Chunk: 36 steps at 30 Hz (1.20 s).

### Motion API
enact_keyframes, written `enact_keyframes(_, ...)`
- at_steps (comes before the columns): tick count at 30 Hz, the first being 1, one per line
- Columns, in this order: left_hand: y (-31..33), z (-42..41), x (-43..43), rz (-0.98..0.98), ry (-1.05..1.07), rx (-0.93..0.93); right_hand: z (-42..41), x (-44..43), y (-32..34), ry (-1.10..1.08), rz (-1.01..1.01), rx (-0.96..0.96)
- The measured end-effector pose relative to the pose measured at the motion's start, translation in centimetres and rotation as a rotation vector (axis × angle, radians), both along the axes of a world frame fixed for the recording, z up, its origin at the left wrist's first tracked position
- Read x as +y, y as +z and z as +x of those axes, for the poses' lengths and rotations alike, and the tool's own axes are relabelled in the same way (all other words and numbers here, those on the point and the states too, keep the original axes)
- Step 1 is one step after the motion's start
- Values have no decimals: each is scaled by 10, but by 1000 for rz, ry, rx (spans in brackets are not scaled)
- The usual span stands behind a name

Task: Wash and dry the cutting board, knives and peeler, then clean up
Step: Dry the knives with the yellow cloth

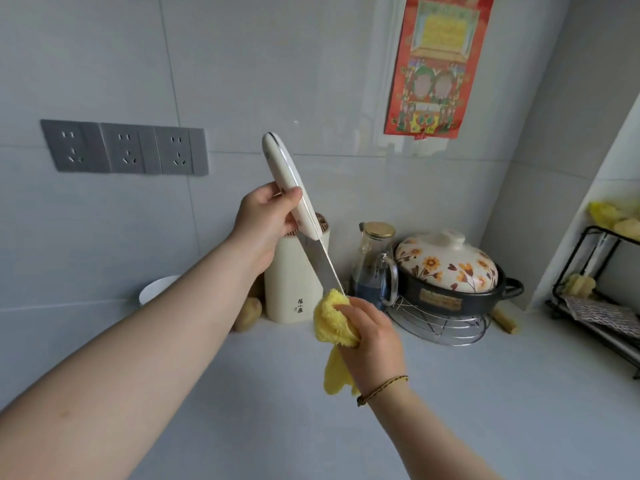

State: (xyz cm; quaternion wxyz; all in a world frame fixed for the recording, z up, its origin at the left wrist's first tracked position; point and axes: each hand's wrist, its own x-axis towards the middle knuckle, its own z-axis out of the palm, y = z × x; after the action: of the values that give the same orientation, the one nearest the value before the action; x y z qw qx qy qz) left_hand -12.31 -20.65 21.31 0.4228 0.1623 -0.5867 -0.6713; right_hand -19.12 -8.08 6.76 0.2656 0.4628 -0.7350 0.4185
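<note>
The left hand [268, 220] grips the knife [300, 216] by its white handle up above the bench [450, 393], and the right hand [372, 332] squeezes a yellow cloth [330, 318] around the blade's tip.

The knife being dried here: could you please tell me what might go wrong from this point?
The right hand pinches the yellow cloth round the blade of the knife, so a slip could cut that hand. The glass jug stands just beyond the blade; a swing by the left hand could knock it.
</note>
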Motion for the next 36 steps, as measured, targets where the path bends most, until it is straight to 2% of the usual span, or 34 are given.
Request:
enact_keyframes(3, 12, -24, -15, -70, 57, 10, -17, -21, 1, 12, -22, 57)
enact_keyframes(6, 34, -42, -40, -127, 21, 70, -39, -30, -5, 65, -73, 93)
enact_keyframes(9, 56, -53, -62, -192, -24, 121, -57, -34, -16, 71, -94, 33)
enact_keyframes(15, 73, -74, -92, -337, -61, 82, -74, -39, -37, 48, -65, -74)
enact_keyframes(21, 88, -86, -105, -345, -55, 93, -82, -37, -47, 93, -74, -176)
enact_keyframes(25, 97, -97, -110, -211, -30, 178, -84, -41, -52, 105, -83, -222)
enact_keyframes(31, 85, -122, -106, -113, 179, 164, -85, -45, -59, 107, -43, -207)
enact_keyframes(36, 73, -132, -105, -162, 252, 126, -89, -38, -56, 122, -68, -232)
